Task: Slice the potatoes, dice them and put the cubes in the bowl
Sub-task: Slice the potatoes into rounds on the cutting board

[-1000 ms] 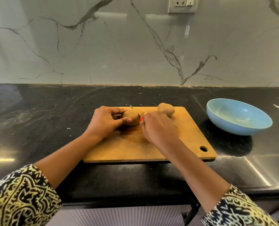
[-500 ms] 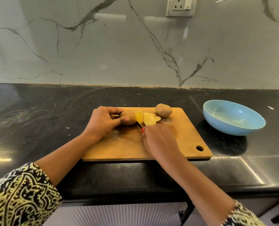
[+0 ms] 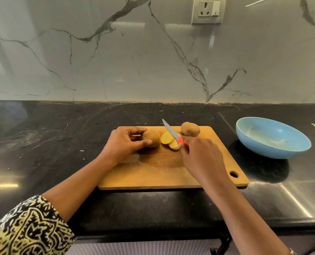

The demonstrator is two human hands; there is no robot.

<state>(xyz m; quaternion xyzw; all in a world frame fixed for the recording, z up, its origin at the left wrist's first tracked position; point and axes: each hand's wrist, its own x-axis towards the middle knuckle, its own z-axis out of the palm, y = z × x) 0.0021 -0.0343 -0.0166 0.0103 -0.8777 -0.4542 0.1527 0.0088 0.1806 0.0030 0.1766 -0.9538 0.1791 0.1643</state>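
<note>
On a wooden cutting board (image 3: 153, 173) my left hand (image 3: 124, 143) grips a partly cut brown potato (image 3: 151, 138) between thumb and fingers. Several yellow slices (image 3: 168, 139) lie overlapping just right of it. My right hand (image 3: 201, 155) holds a knife (image 3: 171, 133) by its red handle, and the grey blade points up-left over the slices, lifted off the potato. A whole potato (image 3: 190, 129) sits at the board's far edge. A light blue bowl (image 3: 271, 138) stands to the right of the board with no potato in it.
The board lies on a black stone counter (image 3: 51, 137) near its front edge. A white marble wall with a power socket (image 3: 207, 10) rises behind. The board has a hanging hole (image 3: 233, 174) at its near right corner.
A cut went through the potato and fresh slices fell to the right. The knife has since lifted and now angles over the slices. My left hand kept its hold.
</note>
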